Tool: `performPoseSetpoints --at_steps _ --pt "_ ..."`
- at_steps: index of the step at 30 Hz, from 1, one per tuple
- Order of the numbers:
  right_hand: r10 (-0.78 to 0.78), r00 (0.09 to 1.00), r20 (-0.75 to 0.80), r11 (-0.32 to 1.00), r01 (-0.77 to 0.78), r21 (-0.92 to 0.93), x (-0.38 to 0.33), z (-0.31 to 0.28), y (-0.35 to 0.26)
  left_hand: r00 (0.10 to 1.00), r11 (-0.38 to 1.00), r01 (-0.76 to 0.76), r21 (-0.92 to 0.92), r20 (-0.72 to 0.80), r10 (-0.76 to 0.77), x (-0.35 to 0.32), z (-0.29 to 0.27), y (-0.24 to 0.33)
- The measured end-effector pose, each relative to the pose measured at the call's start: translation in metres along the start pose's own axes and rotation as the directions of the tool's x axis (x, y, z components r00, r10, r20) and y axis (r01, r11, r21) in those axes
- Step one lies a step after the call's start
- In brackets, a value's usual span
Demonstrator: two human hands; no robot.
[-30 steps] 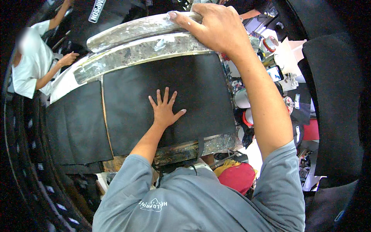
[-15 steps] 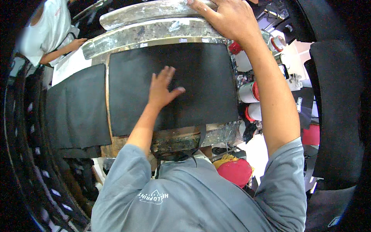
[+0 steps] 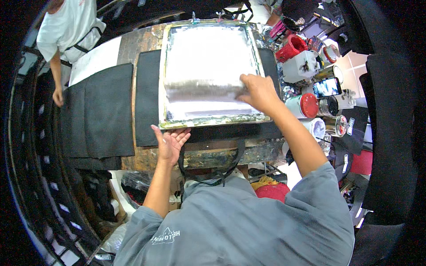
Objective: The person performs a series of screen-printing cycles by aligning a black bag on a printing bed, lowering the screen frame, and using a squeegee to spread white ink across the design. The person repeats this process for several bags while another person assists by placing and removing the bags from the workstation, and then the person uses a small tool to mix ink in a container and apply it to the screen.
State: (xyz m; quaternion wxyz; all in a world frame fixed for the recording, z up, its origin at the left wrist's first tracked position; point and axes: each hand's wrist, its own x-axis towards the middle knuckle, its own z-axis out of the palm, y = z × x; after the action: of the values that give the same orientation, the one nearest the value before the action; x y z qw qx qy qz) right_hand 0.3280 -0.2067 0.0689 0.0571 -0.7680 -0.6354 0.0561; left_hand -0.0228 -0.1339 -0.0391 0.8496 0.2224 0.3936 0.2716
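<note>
Well, the framed screen (image 3: 208,55) sits over the black fabric panel (image 3: 148,97) on the bench (image 3: 144,157). My left hand (image 3: 167,144) is palm-up at the screen's near left corner, thumb spread away from the other fingers; whether these touch the edge I cannot tell. On my right hand (image 3: 262,94) the fingers curl in at the right end of a blurred grey band (image 3: 199,91) across the screen; what they pinch, if anything, I can't make out. I'd judge that a level wrist and even pressure serve best, with 1 hand steadying the corner against sliding.
</note>
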Motion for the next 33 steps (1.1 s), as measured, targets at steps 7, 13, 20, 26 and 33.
performPoseSetpoints --at_steps 7,13,20,26,33 --pt "0.002 0.988 -0.154 0.99 -0.024 -0.142 -0.03 0.062 -0.017 1.0 0.994 0.014 0.109 0.007 -0.014 0.006 -0.003 -0.008" --pt "0.021 0.974 -0.228 0.988 -0.054 -0.142 0.065 0.087 0.031 0.99 0.989 0.088 0.118 -0.118 -0.074 0.013 -0.001 -0.009" --pt "0.085 0.994 -0.068 0.993 -0.09 -0.082 0.107 0.068 0.058 0.955 0.083 -0.027 0.996 0.001 0.296 0.057 0.063 0.081" --pt "0.018 0.983 -0.185 0.988 -0.046 -0.145 0.121 0.103 0.06 0.572 -0.617 -0.273 0.738 0.641 0.513 0.208 0.1 0.094" --pt "-0.031 0.963 -0.266 0.979 -0.025 -0.202 0.068 0.109 0.036 0.555 -0.66 -0.273 0.7 0.675 0.486 0.183 0.062 0.054"
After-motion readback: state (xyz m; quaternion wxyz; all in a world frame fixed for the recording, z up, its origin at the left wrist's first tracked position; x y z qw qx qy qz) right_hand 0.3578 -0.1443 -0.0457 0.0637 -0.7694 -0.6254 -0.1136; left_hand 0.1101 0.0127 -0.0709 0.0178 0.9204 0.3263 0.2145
